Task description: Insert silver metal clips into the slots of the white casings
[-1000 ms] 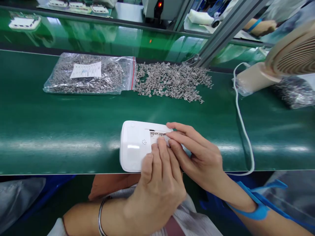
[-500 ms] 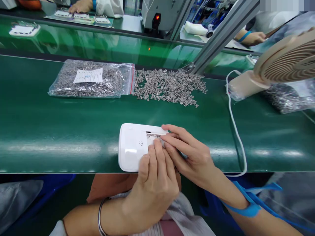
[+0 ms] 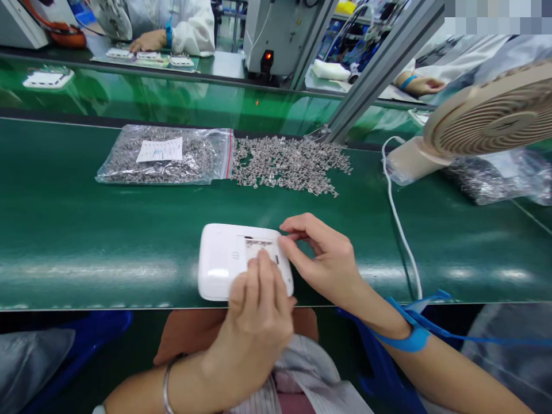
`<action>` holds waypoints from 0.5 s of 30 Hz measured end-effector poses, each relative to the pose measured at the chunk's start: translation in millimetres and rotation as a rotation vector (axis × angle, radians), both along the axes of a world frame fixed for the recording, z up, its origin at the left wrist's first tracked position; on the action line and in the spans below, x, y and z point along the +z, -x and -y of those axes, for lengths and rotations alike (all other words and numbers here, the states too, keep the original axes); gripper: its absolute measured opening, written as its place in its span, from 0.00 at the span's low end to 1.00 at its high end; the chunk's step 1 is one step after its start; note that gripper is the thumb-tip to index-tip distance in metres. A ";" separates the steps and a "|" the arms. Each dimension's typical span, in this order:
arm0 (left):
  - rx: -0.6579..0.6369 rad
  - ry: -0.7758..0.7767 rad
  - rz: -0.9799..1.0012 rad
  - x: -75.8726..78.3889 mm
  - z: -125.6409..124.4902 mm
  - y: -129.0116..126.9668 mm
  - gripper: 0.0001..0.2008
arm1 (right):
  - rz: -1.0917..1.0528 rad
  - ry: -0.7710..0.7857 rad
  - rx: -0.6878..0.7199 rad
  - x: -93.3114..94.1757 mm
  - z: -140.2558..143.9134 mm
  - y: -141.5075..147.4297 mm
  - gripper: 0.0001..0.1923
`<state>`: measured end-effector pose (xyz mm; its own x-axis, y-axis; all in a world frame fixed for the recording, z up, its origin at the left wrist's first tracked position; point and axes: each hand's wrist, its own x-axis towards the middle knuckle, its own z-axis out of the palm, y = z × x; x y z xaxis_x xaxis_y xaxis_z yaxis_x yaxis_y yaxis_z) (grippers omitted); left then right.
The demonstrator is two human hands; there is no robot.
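A white plastic device shell [image 3: 222,260] lies at the near edge of the green conveyor belt [image 3: 86,230]. My left hand [image 3: 254,322] rests on its near right part, fingertips pressing on the open recess with small metal contacts [image 3: 259,244]. My right hand [image 3: 321,256] touches the shell's right edge, thumb and forefinger pinched close together; whether they hold a metal piece I cannot tell. A blue wrist strap [image 3: 409,336] circles my right wrist.
A heap of loose small metal springs [image 3: 288,164] lies behind the shell, beside a clear bag [image 3: 166,155] full of them. A beige fan [image 3: 483,123] with a white cable [image 3: 399,218] stands at the right. Other people work beyond a second belt [image 3: 172,95].
My right hand has drawn back from over the recess to the shell's right edge. The view has tilted up and the shell sits slightly further left in frame.
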<state>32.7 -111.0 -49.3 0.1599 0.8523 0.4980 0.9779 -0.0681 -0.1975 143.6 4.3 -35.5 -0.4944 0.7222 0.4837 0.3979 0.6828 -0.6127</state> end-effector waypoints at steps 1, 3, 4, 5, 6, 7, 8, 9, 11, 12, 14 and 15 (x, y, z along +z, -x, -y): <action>0.006 -0.012 0.023 -0.8 -1.5 12.6 0.21 | -0.027 0.006 -0.041 -2.7 -2.9 -5.4 0.03; 0.102 -0.085 0.010 -1.6 -4.6 43.0 0.25 | -0.030 -0.012 -0.154 -10.3 -12.5 -20.7 0.03; 0.193 -0.071 0.003 -1.6 -5.6 58.6 0.30 | -0.019 -0.024 -0.227 -15.1 -19.2 -29.8 0.04; 0.293 -0.081 0.040 -1.5 -6.1 73.1 0.34 | -0.008 -0.025 -0.304 -20.1 -27.0 -39.3 0.05; 0.346 -0.136 0.069 -1.6 -6.1 85.5 0.37 | -0.004 -0.013 -0.377 -25.2 -35.6 -48.5 0.07; 0.366 -0.147 0.088 -1.9 -5.9 95.4 0.39 | -0.008 0.015 -0.441 -30.0 -44.8 -57.0 0.09; 0.357 -0.136 0.096 -2.6 -5.8 102.5 0.40 | -0.019 0.055 -0.496 -34.0 -54.5 -64.2 0.12; 0.323 -0.113 0.085 -3.6 -6.1 107.0 0.41 | -0.028 0.098 -0.542 -37.1 -64.3 -69.8 0.15; 0.242 -0.057 0.027 -5.2 -9.2 109.4 0.40 | -0.026 0.157 -0.594 -39.9 -83.7 -76.3 0.17; 0.194 -0.047 -0.017 -5.4 -12.3 108.0 0.39 | -0.008 0.162 -0.600 -39.7 -92.9 -77.2 0.17; 0.075 -0.047 -0.106 -3.6 -21.1 101.8 0.35 | 0.052 0.128 -0.567 -37.6 -109.6 -75.5 0.13; 0.005 -0.031 -0.131 -1.7 -26.5 97.5 0.32 | 0.082 0.104 -0.539 -36.2 -116.7 -73.3 0.10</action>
